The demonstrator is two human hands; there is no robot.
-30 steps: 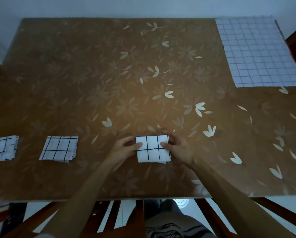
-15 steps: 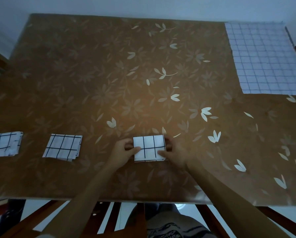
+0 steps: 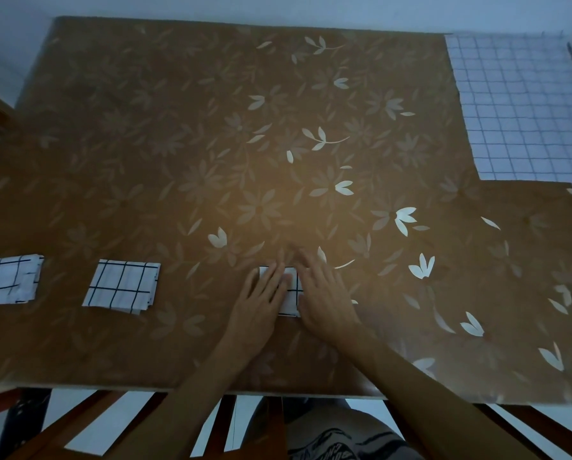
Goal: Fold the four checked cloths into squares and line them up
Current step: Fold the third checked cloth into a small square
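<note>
Nearest the camera, below the table's front edge, are a lap in patterned fabric [image 3: 341, 441] and some brown wooden rails [image 3: 109, 423], which may be part of a chair. Both bare forearms reach up from there over the edge of the table [image 3: 178, 154], which has a brown cover printed with pale flowers.

The left hand [image 3: 261, 295] and right hand [image 3: 324, 293] lie side by side, close together, just in from the front edge and a little left of centre. Both are palm down with the fingers straight and slightly spread, pressing flat on the third square [image 3: 292, 302]. Neither hand curls round or pinches it. The hands cover most of this folded cloth. Only a white strip with dark lines shows between them, along with a corner past the left fingertips.

The second square [image 3: 122, 282] lies to the left at about the same depth. It is folded, with layered edges showing at its right and lower sides, and it sits well apart from the hands. Further left is the first square [image 3: 7, 278], also folded and cut off by the frame's edge. The three make a rough row along the near side of the table, with gaps between them.

The open cloth [image 3: 523, 107] lies spread flat in the far right corner, white with a fine dark grid, its right side running past the table's edge. Beyond the far edge is a pale wall [image 3: 278, 8].
</note>
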